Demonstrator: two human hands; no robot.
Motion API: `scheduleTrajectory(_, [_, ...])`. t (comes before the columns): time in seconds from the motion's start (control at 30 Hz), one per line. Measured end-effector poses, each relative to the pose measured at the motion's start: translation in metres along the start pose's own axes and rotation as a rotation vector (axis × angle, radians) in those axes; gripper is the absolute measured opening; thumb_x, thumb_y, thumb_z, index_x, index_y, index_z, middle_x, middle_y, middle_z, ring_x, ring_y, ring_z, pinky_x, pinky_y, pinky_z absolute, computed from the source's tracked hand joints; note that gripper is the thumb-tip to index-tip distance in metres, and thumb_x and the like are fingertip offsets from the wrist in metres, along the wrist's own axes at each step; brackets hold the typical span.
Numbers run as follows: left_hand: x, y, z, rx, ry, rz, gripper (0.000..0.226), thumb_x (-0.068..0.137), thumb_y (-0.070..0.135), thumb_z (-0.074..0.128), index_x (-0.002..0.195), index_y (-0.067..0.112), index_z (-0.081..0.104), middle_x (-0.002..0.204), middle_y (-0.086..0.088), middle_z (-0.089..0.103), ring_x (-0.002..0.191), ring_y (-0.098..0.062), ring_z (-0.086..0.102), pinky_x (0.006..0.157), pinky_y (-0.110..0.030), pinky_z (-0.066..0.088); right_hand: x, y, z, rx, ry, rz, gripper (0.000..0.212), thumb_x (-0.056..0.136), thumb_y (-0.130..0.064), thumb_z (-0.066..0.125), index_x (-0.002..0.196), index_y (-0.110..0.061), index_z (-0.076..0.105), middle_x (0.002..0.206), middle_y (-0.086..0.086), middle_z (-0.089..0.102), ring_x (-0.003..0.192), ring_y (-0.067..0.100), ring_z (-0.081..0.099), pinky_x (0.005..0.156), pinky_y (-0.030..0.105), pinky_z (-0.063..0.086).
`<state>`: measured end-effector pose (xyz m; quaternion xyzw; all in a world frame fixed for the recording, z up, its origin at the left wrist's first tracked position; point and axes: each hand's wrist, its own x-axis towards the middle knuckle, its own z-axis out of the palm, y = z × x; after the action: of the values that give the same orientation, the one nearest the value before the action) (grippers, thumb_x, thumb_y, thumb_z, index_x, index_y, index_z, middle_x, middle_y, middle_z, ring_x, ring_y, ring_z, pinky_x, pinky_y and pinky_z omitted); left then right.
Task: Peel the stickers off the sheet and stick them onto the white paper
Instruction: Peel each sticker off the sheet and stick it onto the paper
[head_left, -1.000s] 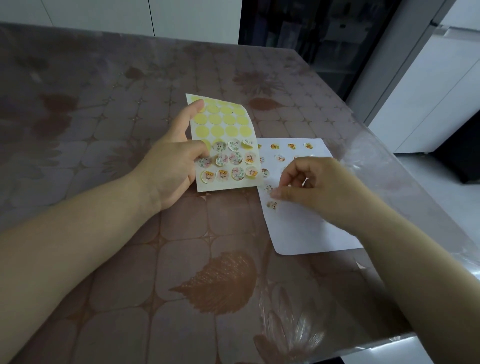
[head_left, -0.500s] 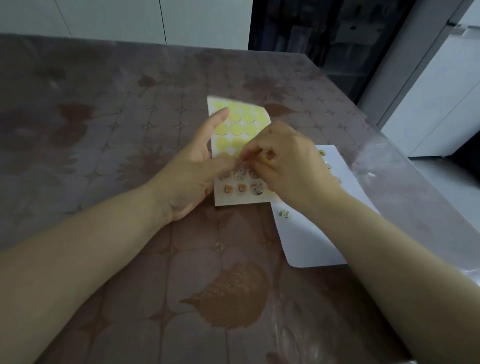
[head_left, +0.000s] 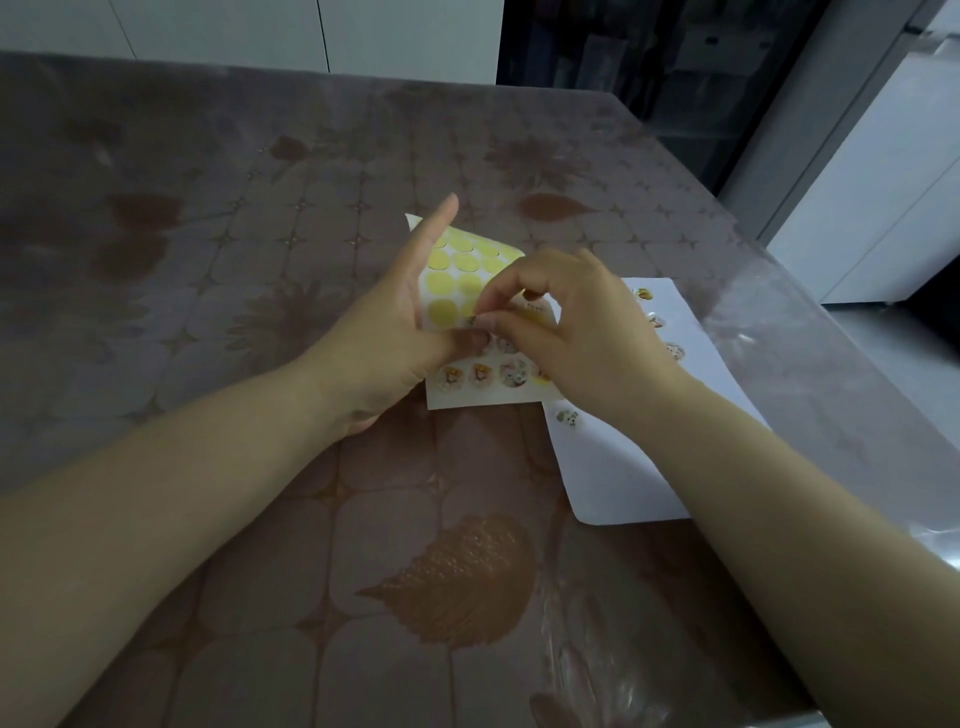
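Now: your left hand (head_left: 384, 338) grips the sheet (head_left: 457, 283) at its left edge, thumb pressed on the face, index finger straight along the side. The sheet's long axis runs away from you, its far end raised off the desk (head_left: 208, 312).

Your right hand (head_left: 576, 332) is over the sheet. Its fingers (head_left: 506, 293) pinch one sticker (head_left: 474, 320) just above the left thumb, where the bare yellow circles (head_left: 441, 312) meet the printed rows. The sticker seems partly lifted, but the light is too dim to be sure.

The paper (head_left: 623, 478) lies flat just right of the sheet, under your right wrist. From the pinch, the paper lies rightward and toward you, so the right hand is nearer. The near half of the paper looks bare.
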<state>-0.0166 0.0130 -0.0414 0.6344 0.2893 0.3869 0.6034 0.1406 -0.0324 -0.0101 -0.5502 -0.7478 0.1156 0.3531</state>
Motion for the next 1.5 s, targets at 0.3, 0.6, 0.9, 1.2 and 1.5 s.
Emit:
scheduleTrajectory(0.3, [-0.001,0.002,0.002,0.019,0.016,0.000,0.103,0.072,-0.003,0.072,0.143,0.048,0.018,0.146,0.003,0.041,0.118,-0.005,0.057,0.082,-0.021,0.052,0.001,-0.006,0.009,-0.049,0.022,0.035,0.004,0.083,-0.022,0.065,0.080,-0.022,0.067,0.080,-0.010,0.065,0.090,0.013,0.049,0.075,0.016,0.037])
scheduleTrajectory(0.6, [-0.001,0.004,0.004,0.057,0.033,-0.021,0.110,0.064,0.003,0.069,0.148,0.045,0.011,0.154,-0.001,0.030,0.118,-0.005,0.057,0.085,-0.024,0.052,0.006,-0.009,0.009,0.122,-0.036,0.193,0.009,0.087,-0.021,0.061,0.078,-0.022,0.063,0.074,-0.011,0.060,0.072,0.005,0.055,0.062,0.014,0.041])
scheduleTrajectory(0.9, [-0.001,0.007,0.003,0.069,0.015,-0.065,0.108,0.078,-0.014,0.065,0.150,0.039,0.005,0.144,0.004,0.043,0.110,-0.004,0.061,0.084,-0.023,0.053,0.007,-0.009,0.010,0.113,0.014,0.205,0.008,0.086,-0.019,0.062,0.079,-0.019,0.065,0.069,-0.009,0.060,0.062,0.003,0.051,0.058,0.011,0.040])
scheduleTrajectory(1.2, [-0.002,0.010,0.003,0.019,0.050,-0.130,0.105,0.081,-0.015,0.060,0.147,0.047,0.007,0.146,0.006,0.043,0.117,-0.013,0.060,0.095,-0.037,0.052,0.004,-0.005,-0.033,0.166,0.135,0.269,0.006,0.081,-0.029,0.068,0.077,-0.025,0.069,0.071,-0.013,0.064,0.058,-0.006,0.050,0.052,0.005,0.038])
scheduleTrajectory(1.5, [-0.003,0.014,0.005,-0.071,0.099,-0.143,0.092,0.089,-0.019,0.044,0.146,0.048,0.017,0.148,0.005,0.039,0.103,-0.003,0.066,0.075,-0.021,0.056,-0.035,0.024,-0.071,0.111,-0.423,0.564,0.009,0.069,-0.025,0.077,0.074,-0.020,0.071,0.079,0.001,0.073,0.077,0.016,0.066,0.080,0.026,0.045])
